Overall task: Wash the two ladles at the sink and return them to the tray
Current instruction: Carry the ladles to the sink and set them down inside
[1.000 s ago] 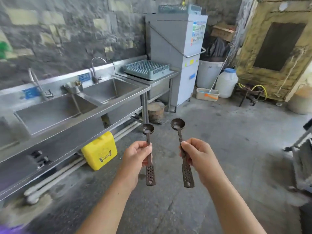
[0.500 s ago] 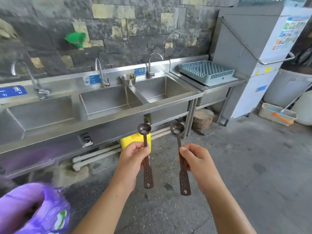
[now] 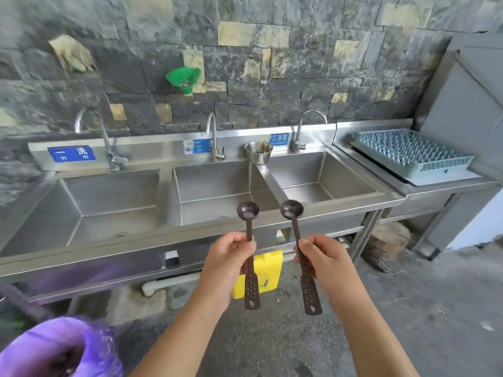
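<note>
Obs: left hand (image 3: pixel 228 257) clamped on handle of left ladle (image 3: pixel 248 213); right hand (image 3: pixel 324 259) clamped on right ladle (image 3: pixel 292 210). Both ladles upright, bowls up, side by side, not touching, held in air before sink (image 3: pixel 130 239) front edge.

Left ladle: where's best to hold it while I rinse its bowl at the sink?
Probably the left ladle by its flat perforated end, pinched across the broad faces from the near side. The left hand grips the thin shaft, bowl up toward the middle basin; the wider end should twist less and leaves the bowl clear.
</note>
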The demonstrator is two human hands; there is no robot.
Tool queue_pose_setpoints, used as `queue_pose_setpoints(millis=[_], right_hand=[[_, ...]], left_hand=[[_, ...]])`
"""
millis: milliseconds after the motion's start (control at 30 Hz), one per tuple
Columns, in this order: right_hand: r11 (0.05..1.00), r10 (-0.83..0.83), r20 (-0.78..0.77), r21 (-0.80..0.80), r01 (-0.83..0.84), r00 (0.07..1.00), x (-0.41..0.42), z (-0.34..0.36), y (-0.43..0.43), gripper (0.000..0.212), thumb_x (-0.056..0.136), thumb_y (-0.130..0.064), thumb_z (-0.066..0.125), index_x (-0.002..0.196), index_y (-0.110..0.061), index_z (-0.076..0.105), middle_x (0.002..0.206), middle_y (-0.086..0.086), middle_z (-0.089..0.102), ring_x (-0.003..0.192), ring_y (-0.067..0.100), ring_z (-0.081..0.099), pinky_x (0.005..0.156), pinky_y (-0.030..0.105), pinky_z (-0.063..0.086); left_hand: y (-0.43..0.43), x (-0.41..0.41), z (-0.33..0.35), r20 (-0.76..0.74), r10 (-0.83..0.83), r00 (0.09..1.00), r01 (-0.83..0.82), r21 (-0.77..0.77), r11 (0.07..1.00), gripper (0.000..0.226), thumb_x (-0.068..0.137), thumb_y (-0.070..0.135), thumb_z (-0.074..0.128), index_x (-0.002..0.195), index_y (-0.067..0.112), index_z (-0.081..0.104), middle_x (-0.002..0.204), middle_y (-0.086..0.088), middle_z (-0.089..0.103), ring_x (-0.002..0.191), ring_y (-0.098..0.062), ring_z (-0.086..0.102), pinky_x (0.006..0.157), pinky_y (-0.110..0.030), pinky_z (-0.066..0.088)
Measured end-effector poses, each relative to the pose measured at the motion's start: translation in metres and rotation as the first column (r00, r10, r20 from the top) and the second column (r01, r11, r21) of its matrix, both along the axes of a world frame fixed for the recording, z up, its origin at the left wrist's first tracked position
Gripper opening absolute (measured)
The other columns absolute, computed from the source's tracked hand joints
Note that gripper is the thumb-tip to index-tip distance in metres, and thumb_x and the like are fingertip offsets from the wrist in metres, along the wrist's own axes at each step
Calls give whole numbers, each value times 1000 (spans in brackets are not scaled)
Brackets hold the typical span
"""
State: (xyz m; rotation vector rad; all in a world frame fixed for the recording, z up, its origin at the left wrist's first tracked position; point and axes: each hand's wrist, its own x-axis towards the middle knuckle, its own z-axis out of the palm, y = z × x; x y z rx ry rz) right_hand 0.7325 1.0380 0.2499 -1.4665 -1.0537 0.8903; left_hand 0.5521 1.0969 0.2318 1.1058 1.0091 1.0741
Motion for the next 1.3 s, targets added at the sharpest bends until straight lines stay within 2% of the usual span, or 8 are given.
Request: queue_pose_setpoints(millis=[133,333,467,600,767,1000,1133,1300], right_hand=[[1000,28,-17,3,-28,999,-1,1,57,29,97,-14,55,73,1,62,58,1,58,46,7,48,45,13,40],[989,146,-49,-9,-147,988,-4,-7,136,30,97,-13,54,69,-6,60,53,-8,57,48,8,48,47,15,40],[980,198,-70,-14,-200,978,2,-12,198,29,97,-14,54,74,2,58,58,-2,60,53,12,46,51,20,38],[967,253,-66,-3,-254,965,14,-11,271,29,97,-13,55,70,-3,60,60,1,60,51,11,47,49,17,40],[947,319,-73,6,-320,945,33,-2,358,32,96,-14,57,64,-12,60,57,0,57,49,9,46,47,16,39],[916,402,-59,14,-402,914,46,-3,440,32,97,-14,56,65,-13,63,55,-5,60,47,6,49,47,14,42],[906,421,-93,-8,-423,902,41,-10,472,41,96,-9,56,57,-20,63,59,3,63,45,10,48,46,17,41],[897,421,-116,-93,-432,900,27,-19,513,27,95,-9,55,69,-6,64,58,6,60,43,13,42,41,21,33]], left_hand=[[46,-10,2,7,71,997,-71,-25,997,3,81,23,73,83,22,72,66,3,60,71,-19,55,68,-39,44],[111,-15,-7,6,174,985,-173,-75,982,5,88,12,68,87,16,72,68,1,62,72,-23,52,69,-39,41],[163,-10,-13,-2,233,972,-232,-79,969,3,90,10,67,91,11,70,67,0,61,73,-23,53,72,-42,44],[227,7,-14,-13,301,954,-301,-82,950,2,90,8,67,90,9,69,62,1,61,71,-26,51,72,-43,42],[304,27,-5,-39,360,932,-362,-88,928,14,87,12,69,78,22,73,60,4,63,71,-26,53,71,-44,44],[370,35,-6,-90,438,894,-446,-105,889,16,85,14,69,78,27,75,63,2,65,69,-24,56,72,-43,47],[394,29,-11,-86,449,889,-457,-132,880,11,84,18,69,82,26,75,69,-1,64,71,-24,54,74,-43,46],[433,16,-19,-99,449,888,-460,-175,871,17,88,7,64,83,19,75,70,-5,62,73,-26,52,73,-44,43]])
